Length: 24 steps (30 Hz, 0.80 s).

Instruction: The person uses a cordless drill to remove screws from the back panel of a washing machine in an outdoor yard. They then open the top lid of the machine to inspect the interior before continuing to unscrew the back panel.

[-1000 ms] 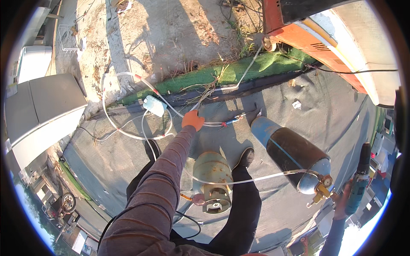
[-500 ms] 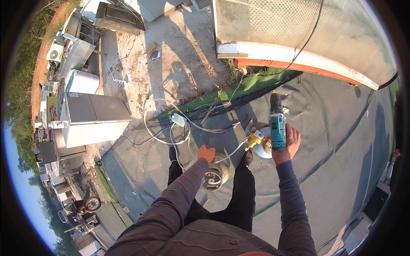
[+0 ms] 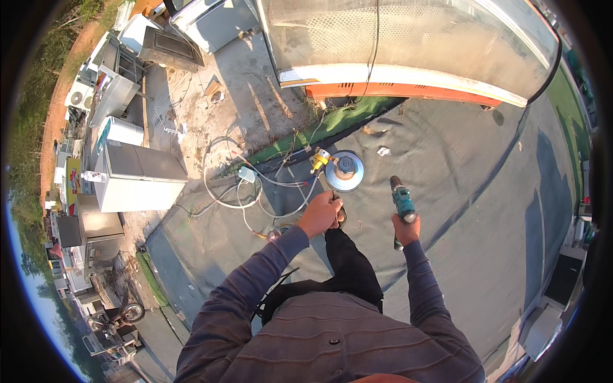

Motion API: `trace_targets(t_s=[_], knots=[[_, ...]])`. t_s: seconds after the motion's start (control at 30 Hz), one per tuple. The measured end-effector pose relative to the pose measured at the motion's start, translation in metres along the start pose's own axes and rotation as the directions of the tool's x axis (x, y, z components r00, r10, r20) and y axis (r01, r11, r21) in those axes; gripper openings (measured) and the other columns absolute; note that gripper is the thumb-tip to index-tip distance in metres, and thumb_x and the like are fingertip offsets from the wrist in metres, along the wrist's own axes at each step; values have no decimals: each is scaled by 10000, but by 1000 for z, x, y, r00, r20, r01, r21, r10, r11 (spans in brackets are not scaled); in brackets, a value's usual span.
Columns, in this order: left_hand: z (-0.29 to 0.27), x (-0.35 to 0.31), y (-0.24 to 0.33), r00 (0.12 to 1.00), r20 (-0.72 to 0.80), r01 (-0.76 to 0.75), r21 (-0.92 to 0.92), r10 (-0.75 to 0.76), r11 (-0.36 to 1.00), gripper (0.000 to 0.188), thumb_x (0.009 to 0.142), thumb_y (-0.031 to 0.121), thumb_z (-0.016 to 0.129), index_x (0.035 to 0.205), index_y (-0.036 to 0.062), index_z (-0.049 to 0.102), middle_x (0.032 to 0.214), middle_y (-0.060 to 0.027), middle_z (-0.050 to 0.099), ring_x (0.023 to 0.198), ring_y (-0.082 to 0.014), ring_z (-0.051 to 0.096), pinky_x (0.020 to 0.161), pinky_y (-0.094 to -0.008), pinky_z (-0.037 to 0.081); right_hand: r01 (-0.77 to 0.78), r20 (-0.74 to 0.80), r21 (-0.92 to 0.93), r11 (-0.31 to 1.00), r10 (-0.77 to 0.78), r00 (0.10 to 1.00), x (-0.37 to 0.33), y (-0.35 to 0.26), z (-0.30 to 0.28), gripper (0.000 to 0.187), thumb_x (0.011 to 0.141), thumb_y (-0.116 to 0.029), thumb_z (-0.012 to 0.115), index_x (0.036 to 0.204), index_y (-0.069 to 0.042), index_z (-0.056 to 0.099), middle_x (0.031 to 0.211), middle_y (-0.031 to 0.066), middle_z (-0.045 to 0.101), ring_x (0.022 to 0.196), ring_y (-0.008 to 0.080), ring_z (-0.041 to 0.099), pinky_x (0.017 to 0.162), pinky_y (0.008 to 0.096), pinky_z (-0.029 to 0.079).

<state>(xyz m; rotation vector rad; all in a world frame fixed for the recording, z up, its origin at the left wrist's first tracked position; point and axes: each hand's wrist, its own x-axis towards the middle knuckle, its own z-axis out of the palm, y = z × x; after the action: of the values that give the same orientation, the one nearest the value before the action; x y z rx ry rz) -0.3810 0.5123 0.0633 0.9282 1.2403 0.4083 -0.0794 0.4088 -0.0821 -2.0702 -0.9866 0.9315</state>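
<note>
My right hand [image 3: 407, 228] is wrapped round the grip of a teal and black cordless drill [image 3: 403, 201], its chuck directed away from me. My left hand [image 3: 319, 214] is closed in front of my body, above my shoe; what it holds, if anything, is hidden. Just beyond it stands a pale blue gas cylinder [image 3: 347, 182]. A yellow regulator [image 3: 319, 159] sits at its left side, joined to a clear hose [image 3: 297, 209]. The hose runs left, among loops by a pale bluish box-shaped piece [image 3: 246, 174]. Near my left forearm a small round fitting [image 3: 273, 235] shows.
Grey sheeting [image 3: 460, 268] covers the ground, with folds and a crumpled white scrap [image 3: 383, 151]. A large glass-fronted cabinet with an orange base [image 3: 408, 90] lies across the far side. To the left are a white chest-shaped appliance [image 3: 143, 182] and several old appliances.
The drill has been drawn back from above the cylinder toward me, with its tip still pointing away. My left hand has moved away from the other round metal vessel, and my view has shifted.
</note>
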Motion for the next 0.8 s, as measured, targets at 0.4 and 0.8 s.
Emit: trace_targets(t_s=[0.4, 0.8], knots=[[147, -277, -25, 968, 27, -239, -225, 251, 945, 246, 1096, 181, 487, 1207, -9, 596, 858, -69, 686, 637, -101, 638, 602, -246, 510, -402, 126, -857, 323, 887, 444, -290, 380, -278, 484, 806, -334, 746, 1154, 3, 740, 1139, 216, 751, 1076, 341, 736, 888, 423, 574], [285, -255, -14, 956, -72, -289, -93, 283, 953, 242, 1072, 196, 545, 1167, -10, 629, 691, -50, 629, 529, -107, 564, 488, -223, 433, -731, -137, -374, 571, 745, 652, -284, 330, -368, 423, 796, -306, 695, 1130, -64, 786, 1130, 209, 764, 1119, 373, 723, 941, 433, 579]])
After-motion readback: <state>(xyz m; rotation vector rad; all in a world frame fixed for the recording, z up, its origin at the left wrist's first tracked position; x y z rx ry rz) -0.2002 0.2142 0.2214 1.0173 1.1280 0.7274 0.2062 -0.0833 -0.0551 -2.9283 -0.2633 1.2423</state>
